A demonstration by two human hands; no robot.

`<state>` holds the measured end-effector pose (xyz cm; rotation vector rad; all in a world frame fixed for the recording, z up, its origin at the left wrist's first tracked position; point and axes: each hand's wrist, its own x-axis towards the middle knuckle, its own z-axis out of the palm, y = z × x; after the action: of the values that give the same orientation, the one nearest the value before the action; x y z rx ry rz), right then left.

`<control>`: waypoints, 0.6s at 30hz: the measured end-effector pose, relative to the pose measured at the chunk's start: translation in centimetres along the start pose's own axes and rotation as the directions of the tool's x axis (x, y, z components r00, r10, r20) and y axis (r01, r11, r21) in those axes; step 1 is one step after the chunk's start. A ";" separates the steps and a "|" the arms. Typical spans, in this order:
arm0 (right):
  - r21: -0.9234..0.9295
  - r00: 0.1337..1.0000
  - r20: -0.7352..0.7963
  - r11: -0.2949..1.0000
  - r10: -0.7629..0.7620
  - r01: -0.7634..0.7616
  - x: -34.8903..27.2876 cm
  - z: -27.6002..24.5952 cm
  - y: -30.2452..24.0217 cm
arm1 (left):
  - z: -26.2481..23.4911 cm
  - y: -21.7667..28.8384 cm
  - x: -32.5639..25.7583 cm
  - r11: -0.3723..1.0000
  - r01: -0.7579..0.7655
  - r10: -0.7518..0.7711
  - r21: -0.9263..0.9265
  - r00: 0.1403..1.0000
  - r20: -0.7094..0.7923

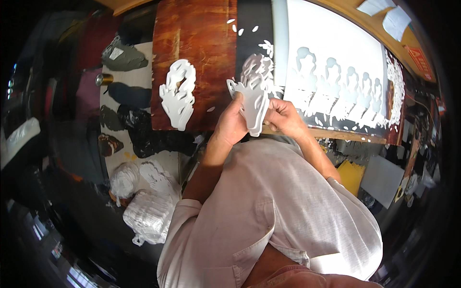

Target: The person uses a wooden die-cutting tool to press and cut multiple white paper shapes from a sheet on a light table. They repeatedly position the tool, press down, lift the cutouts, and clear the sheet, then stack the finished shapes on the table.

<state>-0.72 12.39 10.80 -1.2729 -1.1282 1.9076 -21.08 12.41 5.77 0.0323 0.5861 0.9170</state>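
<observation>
Both hands hold one white cut-out ornament (254, 103), a flat leafy shape, just above the near edge of the workbench. My left hand (233, 122) grips its left side with the thumb on top. My right hand (283, 117) pinches its right lower edge. A second white cut-out ornament (178, 93) of the same kind lies flat on the reddish-brown wooden board (197, 43) to the left. Behind the hands lies a big white sheet (336, 53) with a row of cut-out openings in it.
Small white scraps dot the dark strip (249, 29) between board and sheet. On the floor at left are bundles of white cut pieces (149, 216), dark patches on a pale sheet (127, 96) and a metal can (103, 79). Yellow and grey sheets (372, 177) lie lower right.
</observation>
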 end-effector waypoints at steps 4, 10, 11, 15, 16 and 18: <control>-0.046 0.991 0.055 0.992 0.124 -0.122 0.5 2.8 -0.6 | -2.1 0.1 -2.5 0.998 -0.056 0.057 0.019 0.997 -0.058; -0.056 0.986 0.161 0.998 0.040 -0.031 -0.6 4.0 -1.0 | 0.1 2.8 -5.5 0.955 -0.220 0.234 0.198 0.971 -0.050; -0.078 0.987 0.137 0.995 0.079 -0.069 -0.6 4.0 -0.8 | 0.9 4.2 -6.0 0.864 -0.307 0.361 0.399 0.931 -0.064; -0.223 0.971 0.239 0.973 -0.013 0.068 -0.4 3.3 0.4 | 3.5 13.2 -9.0 0.372 -0.406 0.611 0.835 0.784 0.109; -0.280 0.977 0.208 0.960 0.053 0.008 -0.3 3.0 0.8 | 3.8 15.3 -9.7 0.219 -0.388 0.651 0.895 0.741 0.162; -0.332 0.983 0.167 0.943 0.080 -0.020 -0.1 2.5 1.6 | 3.9 18.2 -11.4 0.165 -0.448 0.634 0.879 0.731 0.253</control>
<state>-3.02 10.76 9.90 -1.3321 -1.5754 1.9587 -37.91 15.91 19.28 1.3147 1.2667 1.1982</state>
